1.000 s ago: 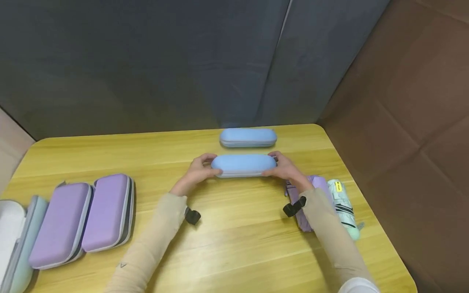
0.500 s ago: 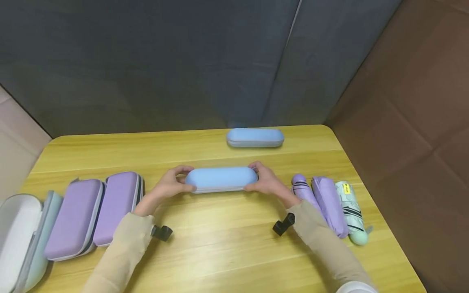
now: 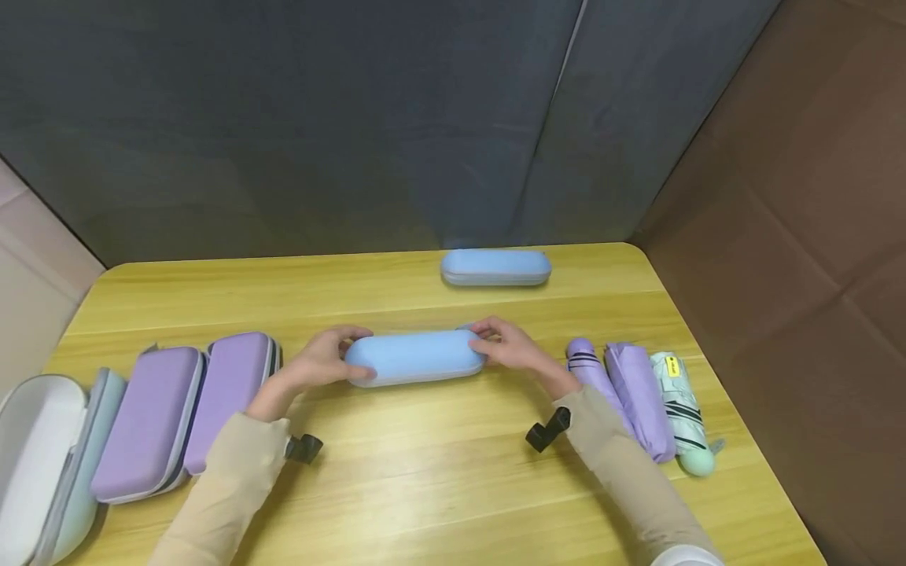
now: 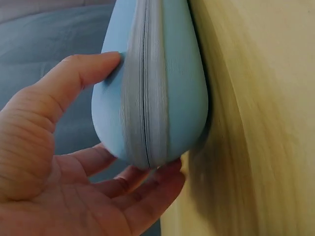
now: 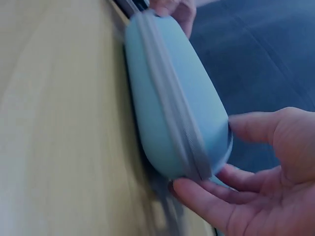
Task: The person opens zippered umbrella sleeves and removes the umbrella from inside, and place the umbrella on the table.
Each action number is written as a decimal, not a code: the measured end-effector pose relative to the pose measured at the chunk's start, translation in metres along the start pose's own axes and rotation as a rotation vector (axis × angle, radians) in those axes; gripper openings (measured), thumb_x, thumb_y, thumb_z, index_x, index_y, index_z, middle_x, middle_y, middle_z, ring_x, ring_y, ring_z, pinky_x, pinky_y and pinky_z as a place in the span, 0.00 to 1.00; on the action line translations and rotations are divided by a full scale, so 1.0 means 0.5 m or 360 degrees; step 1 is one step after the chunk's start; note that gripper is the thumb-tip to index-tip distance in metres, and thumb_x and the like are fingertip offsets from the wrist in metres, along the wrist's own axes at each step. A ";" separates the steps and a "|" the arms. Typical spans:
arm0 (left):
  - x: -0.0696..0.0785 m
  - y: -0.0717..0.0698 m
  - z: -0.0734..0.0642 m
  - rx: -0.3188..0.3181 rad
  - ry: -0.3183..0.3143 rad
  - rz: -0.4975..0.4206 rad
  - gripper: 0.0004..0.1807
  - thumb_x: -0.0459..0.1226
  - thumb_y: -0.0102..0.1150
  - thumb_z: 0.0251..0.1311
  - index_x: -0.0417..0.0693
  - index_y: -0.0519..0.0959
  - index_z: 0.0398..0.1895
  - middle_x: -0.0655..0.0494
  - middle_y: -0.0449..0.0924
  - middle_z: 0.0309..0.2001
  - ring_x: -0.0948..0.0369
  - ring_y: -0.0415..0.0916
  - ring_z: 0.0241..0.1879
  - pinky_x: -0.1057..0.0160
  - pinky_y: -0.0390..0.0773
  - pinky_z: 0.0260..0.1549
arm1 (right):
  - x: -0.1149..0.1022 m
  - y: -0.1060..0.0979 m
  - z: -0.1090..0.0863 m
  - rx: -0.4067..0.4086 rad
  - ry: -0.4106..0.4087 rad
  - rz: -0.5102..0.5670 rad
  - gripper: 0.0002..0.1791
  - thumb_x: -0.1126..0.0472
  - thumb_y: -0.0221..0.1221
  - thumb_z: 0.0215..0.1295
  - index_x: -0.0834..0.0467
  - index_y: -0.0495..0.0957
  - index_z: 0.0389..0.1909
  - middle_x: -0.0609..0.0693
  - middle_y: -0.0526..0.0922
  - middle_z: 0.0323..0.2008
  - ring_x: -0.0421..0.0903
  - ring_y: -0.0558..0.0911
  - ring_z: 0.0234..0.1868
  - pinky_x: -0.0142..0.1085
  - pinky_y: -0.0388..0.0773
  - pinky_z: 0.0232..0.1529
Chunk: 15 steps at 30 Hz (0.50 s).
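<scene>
A long blue zippered case (image 3: 414,358) lies level at the middle of the table, its ends held between my two hands. My left hand (image 3: 329,358) grips the left end, the thumb on the blue top and the fingers curled under the rounded tip, as the left wrist view shows. At the other end my right hand (image 3: 506,343) pinches the case, thumb on top and fingertips beneath the grey zipper (image 5: 170,93). Whether the case touches the table or hovers just over it, I cannot tell. A second blue case (image 3: 495,268) sits near the table's back edge.
Two purple zippered cases (image 3: 152,420) stand side by side on the left, beside a pale green and white case (image 3: 42,456). To the right lie two purple folded umbrellas (image 3: 640,401) and a mint one (image 3: 681,413). Dark cloth (image 3: 318,134) hangs behind the wooden table (image 3: 425,487).
Both hands have brought the blue case toward me and to the left, away from the case at the back. It is now turned slightly, its right end farther back.
</scene>
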<state>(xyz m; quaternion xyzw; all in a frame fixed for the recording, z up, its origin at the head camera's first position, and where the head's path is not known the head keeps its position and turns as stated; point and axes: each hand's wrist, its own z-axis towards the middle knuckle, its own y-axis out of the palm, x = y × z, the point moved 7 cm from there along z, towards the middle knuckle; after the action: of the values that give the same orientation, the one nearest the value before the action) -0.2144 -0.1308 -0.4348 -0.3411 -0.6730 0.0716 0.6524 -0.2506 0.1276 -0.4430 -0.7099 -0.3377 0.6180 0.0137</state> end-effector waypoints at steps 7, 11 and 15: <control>0.024 0.006 -0.005 0.0128 0.0202 0.0263 0.33 0.32 0.73 0.38 0.31 0.71 0.51 0.37 0.72 0.48 0.43 0.72 0.45 0.48 0.77 0.42 | 0.012 0.003 0.036 -0.0115 0.0147 0.0012 0.18 0.64 0.45 0.72 0.67 0.73 0.57 0.61 0.73 0.58 0.55 0.76 0.54 0.40 0.80 0.43; 0.028 0.013 -0.007 0.0160 0.0280 0.0312 0.33 0.33 0.73 0.37 0.32 0.71 0.50 0.39 0.72 0.48 0.44 0.72 0.46 0.46 0.75 0.44 | 0.020 0.005 0.053 -0.0176 0.0207 0.0034 0.18 0.64 0.46 0.70 0.66 0.75 0.56 0.59 0.73 0.58 0.49 0.77 0.50 0.35 0.79 0.38; 0.034 0.019 -0.010 0.0173 0.0352 0.0360 0.33 0.32 0.73 0.36 0.33 0.71 0.49 0.41 0.73 0.47 0.45 0.72 0.46 0.44 0.74 0.45 | 0.028 0.003 0.065 -0.0257 0.0250 0.0114 0.19 0.65 0.49 0.67 0.67 0.74 0.55 0.58 0.75 0.56 0.43 0.75 0.40 0.31 0.75 0.33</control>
<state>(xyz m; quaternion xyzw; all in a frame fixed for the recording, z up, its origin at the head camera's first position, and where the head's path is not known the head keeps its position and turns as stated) -0.2050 -0.1159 -0.4252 -0.3847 -0.5496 0.1429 0.7277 -0.2785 0.1201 -0.4634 -0.7665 -0.3586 0.5313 -0.0391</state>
